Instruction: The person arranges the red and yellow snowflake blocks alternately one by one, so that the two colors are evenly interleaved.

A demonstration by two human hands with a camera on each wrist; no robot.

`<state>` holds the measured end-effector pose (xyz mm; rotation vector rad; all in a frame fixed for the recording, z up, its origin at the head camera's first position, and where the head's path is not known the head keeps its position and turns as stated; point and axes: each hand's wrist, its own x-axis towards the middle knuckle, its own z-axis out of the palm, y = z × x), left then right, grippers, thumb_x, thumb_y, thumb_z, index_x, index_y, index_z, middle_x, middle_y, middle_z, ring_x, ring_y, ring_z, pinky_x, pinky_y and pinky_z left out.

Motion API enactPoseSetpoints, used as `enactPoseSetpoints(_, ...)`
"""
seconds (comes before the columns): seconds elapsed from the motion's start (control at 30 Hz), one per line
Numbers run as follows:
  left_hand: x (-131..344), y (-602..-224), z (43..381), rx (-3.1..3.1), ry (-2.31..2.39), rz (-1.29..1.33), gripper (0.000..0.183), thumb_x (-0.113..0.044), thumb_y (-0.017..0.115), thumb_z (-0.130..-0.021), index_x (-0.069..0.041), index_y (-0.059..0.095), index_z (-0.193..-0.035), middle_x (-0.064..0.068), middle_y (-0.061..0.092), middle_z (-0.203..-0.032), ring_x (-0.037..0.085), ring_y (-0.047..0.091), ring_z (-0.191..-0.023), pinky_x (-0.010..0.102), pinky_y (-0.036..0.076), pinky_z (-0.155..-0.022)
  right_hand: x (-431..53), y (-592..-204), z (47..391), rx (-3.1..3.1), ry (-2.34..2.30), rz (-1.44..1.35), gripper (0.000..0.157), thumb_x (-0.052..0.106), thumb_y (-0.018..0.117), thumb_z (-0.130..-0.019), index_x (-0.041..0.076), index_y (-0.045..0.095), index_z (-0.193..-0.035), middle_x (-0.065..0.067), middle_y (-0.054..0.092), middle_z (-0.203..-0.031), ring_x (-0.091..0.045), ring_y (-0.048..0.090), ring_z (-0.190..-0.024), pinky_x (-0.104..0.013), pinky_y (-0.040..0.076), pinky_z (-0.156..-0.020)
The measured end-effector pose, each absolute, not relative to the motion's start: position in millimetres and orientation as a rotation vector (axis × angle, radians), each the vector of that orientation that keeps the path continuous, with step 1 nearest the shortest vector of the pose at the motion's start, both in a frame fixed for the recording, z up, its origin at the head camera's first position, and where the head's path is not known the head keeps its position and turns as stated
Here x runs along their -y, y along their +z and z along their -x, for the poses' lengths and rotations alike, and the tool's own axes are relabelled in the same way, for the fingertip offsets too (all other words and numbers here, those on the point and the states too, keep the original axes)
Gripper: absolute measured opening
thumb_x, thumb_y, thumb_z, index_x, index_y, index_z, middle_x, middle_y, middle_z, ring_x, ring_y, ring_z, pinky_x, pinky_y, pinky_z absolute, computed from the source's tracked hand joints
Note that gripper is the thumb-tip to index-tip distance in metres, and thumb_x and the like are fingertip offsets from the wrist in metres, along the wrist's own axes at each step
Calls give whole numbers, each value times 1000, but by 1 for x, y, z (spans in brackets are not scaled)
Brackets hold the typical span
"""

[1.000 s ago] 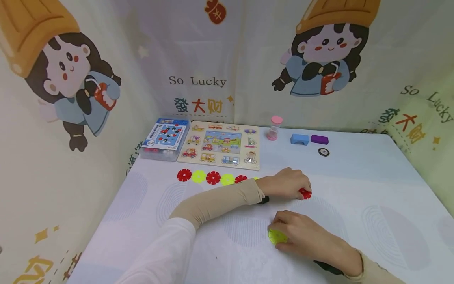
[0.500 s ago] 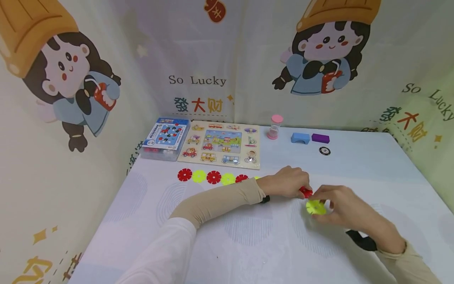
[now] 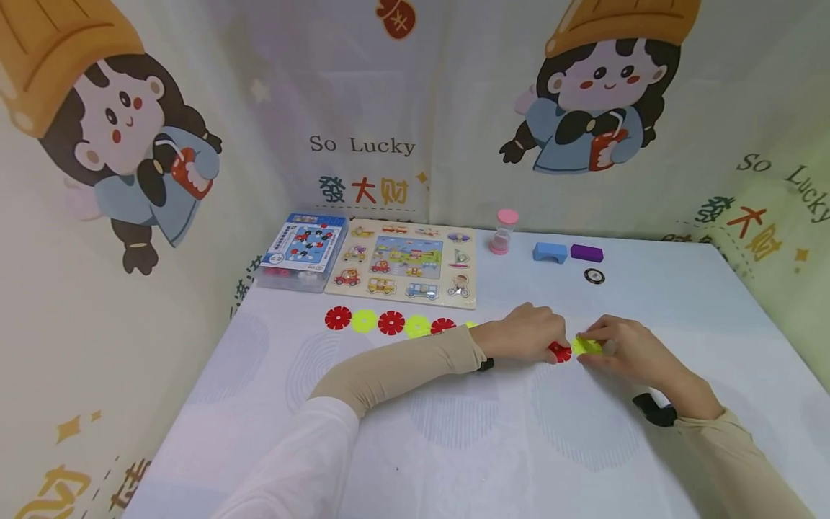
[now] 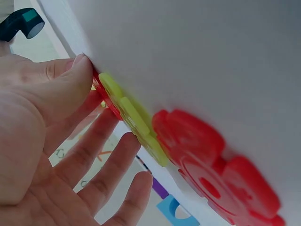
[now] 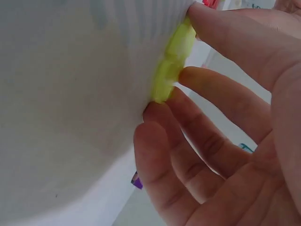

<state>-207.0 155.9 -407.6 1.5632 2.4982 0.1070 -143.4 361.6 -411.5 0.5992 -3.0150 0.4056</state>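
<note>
My left hand (image 3: pixel 527 333) pinches the edge of a red flower-shaped snowflake disc (image 3: pixel 560 352) that lies on the table. Just right of it, my right hand (image 3: pixel 638 353) holds a yellow-green snowflake disc (image 3: pixel 587 346) by its rim, between thumb and fingers, down at the tabletop. These two discs are side by side; whether they touch is hard to tell. Further left runs a row of alternating red discs (image 3: pixel 391 323) and yellow-green discs (image 3: pixel 364 321), its right part hidden behind my left forearm. The left wrist view shows a yellow-green disc (image 4: pixel 134 117) close under the left fingers.
Behind the row lie a boxed molecule set (image 3: pixel 302 252) and a wooden vehicle puzzle (image 3: pixel 406 263). Farther right stand a pink hourglass (image 3: pixel 503 232), a blue arch block (image 3: pixel 550 252), a purple block (image 3: pixel 586 253) and a black-and-white round chip (image 3: pixel 594 276). Printed curtains border the table.
My right hand has carried the yellow-green disc from the front of the table up and right, then down beside the red disc. My left hand has stayed on the red disc.
</note>
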Motion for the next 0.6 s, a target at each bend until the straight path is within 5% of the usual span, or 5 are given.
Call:
enactPoseSetpoints(0.4,-153,-403,207,-2503,100,-1540,34,-40,67,-85,-35,66,-119,-15,62,-106,3,53,-92,21,42,-69,-358,-408,143,3069,435,-528,39,29,84,-68,12,74,-102,0,66,-91,-14,58,-77,-22,45,-60)
enactPoseSetpoints(0.6,-150,-404,209,-2484,26,-1523,44,-48,63,-86,-38,57,-129,-13,59,-122,4,52,-105,24,42,-79,-354,-407,138,3033,434,-493,45,31,84,-69,10,72,-108,-5,67,-97,-19,63,-84,-33,54,-68)
